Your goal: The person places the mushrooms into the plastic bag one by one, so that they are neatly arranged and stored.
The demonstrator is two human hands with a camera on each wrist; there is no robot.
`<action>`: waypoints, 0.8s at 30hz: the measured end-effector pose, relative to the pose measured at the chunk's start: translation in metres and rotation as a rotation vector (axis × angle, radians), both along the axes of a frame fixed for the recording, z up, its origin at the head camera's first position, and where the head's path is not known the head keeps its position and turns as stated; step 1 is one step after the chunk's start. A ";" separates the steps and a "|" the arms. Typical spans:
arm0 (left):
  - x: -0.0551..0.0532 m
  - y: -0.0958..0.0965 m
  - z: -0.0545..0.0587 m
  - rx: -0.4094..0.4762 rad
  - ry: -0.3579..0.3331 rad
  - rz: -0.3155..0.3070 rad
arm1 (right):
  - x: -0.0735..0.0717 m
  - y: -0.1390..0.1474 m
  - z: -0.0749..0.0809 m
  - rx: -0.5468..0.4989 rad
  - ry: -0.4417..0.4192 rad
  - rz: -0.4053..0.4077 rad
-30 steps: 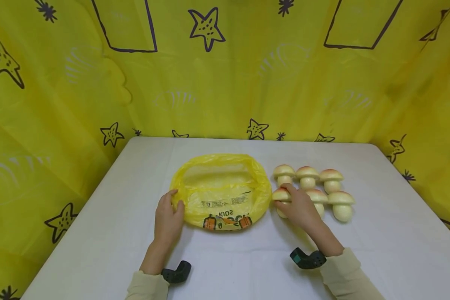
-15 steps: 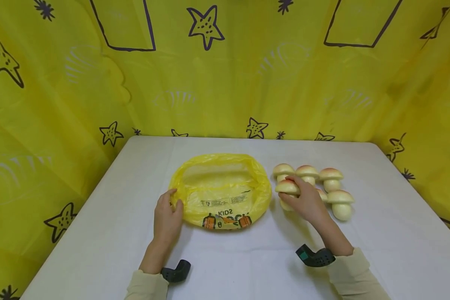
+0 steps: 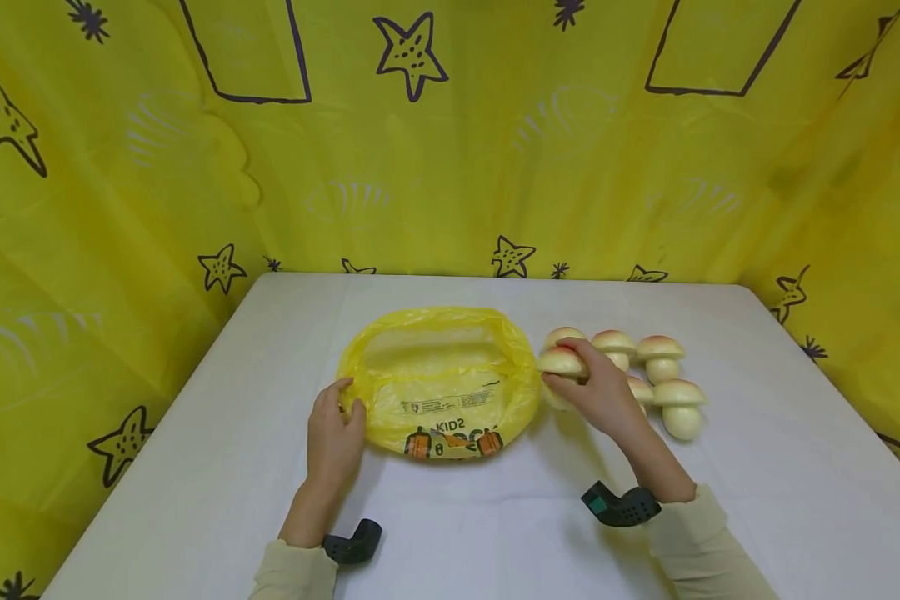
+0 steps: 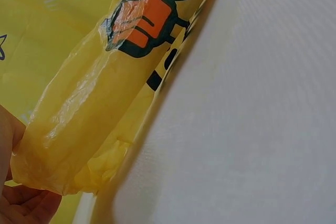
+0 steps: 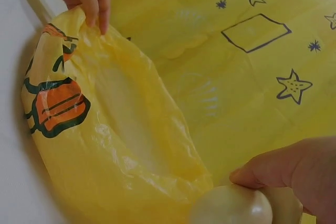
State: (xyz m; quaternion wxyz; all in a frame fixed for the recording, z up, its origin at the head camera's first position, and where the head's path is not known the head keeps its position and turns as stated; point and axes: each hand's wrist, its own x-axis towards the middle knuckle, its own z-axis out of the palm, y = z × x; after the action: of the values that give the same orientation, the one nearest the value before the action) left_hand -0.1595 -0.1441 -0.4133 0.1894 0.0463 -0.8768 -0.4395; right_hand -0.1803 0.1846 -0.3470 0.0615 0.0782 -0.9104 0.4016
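Observation:
A yellow plastic bag [image 3: 390, 429] with printed orange figures sits mid-table, its mouth spread wide. My left hand [image 3: 335, 437] pinches the bag's left rim between thumb and fingers; in the right wrist view those fingers [image 5: 90, 3] reach over the edge. At the bag's right side, my right hand [image 3: 606, 396] grips a cream toy mushroom [image 3: 561, 363] with a reddish cap, thumb and fingers on the cap. In the right wrist view the mushroom's rounded stem [image 5: 233, 206] overlaps the bag's edge. Inside the bag I see only the printed lining.
Several more toy mushrooms [image 3: 660, 354] stand in two rows right of the bag, one partly behind my right hand. A white cloth covers the table [image 3: 457, 533]. A yellow patterned curtain [image 3: 450, 167] rises behind and at both sides.
My right hand has lifted the nearest left mushroom from the front row and moved it up and left to the bag's right rim. The left hand has stayed on the bag.

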 end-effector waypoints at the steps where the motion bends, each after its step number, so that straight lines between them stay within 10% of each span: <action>1: 0.000 0.000 0.000 0.001 -0.001 0.001 | -0.001 -0.002 0.000 -0.006 0.008 0.002; 24: -0.001 -0.002 -0.001 0.032 0.007 0.011 | -0.017 -0.043 0.006 -0.105 -0.001 0.081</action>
State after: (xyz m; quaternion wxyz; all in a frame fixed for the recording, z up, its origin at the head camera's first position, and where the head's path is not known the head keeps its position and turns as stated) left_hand -0.1609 -0.1459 -0.4145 0.1943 0.0527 -0.8687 -0.4527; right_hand -0.1977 0.1414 -0.3409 0.0487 0.1116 -0.8842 0.4510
